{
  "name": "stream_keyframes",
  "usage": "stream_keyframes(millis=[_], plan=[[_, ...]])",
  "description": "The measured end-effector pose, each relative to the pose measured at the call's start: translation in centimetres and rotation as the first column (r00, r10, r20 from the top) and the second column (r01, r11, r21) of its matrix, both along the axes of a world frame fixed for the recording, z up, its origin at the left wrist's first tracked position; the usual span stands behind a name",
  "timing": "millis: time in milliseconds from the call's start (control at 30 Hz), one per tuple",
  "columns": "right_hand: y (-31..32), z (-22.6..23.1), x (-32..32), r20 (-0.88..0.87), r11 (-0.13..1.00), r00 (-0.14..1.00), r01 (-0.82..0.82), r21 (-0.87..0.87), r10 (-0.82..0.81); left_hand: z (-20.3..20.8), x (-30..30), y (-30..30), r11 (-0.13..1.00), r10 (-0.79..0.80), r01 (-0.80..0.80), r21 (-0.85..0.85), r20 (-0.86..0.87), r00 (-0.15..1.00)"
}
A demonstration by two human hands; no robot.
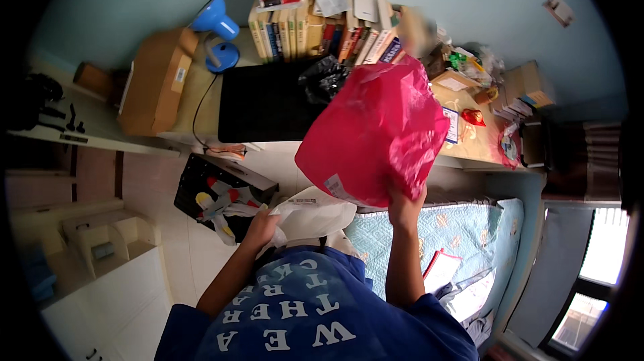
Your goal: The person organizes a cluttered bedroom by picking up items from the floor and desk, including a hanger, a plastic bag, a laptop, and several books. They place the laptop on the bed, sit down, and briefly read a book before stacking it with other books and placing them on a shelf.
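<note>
While my right hand (pixel 404 201) grips the crinkled pink plastic bag (pixel 376 130) raised and my left hand (pixel 260 227) clutches the white plastic bag (pixel 314 215), I'd keep both pinches firm and apart.

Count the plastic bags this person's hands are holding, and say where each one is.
2. A pink bag is raised in the right hand over the desk edge; a white bag is in the left hand, close to the chest.

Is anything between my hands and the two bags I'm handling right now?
Nothing visible. The right hand already grips the lower edge of the pink plastic bag, lifted over the desk, and the left hand is closed on the white bag at chest level.
</note>
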State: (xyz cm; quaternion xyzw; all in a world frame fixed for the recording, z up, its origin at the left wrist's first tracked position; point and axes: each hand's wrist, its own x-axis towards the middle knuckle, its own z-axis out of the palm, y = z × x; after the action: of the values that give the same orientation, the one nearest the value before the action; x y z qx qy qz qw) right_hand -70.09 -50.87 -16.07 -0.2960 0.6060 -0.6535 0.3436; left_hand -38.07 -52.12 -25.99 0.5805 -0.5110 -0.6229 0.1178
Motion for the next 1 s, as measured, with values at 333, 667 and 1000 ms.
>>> stream_keyframes(millis=[333,667,1000], plan=[[6.2,3.8,1.2,-0.339,0.947,0.897,-0.317,-0.051,0.282,0.2,-7.6,-4.2,0.869,-0.397,0.306,-0.389,-0.178,0.900],[4.9,-0.1,2.1,-0.669,0.863,0.547,-0.271,0.427,0.503,9.6,-8.9,-4.9,0.778,-0.334,0.626,0.046,-0.814,0.475],[6.3,-3.6,-2.8,0.507,0.999,0.862,0.007,0.044,-0.028,8.5,-5.3,-6.7,0.996,0.023,0.016,0.093,-0.403,0.915]])
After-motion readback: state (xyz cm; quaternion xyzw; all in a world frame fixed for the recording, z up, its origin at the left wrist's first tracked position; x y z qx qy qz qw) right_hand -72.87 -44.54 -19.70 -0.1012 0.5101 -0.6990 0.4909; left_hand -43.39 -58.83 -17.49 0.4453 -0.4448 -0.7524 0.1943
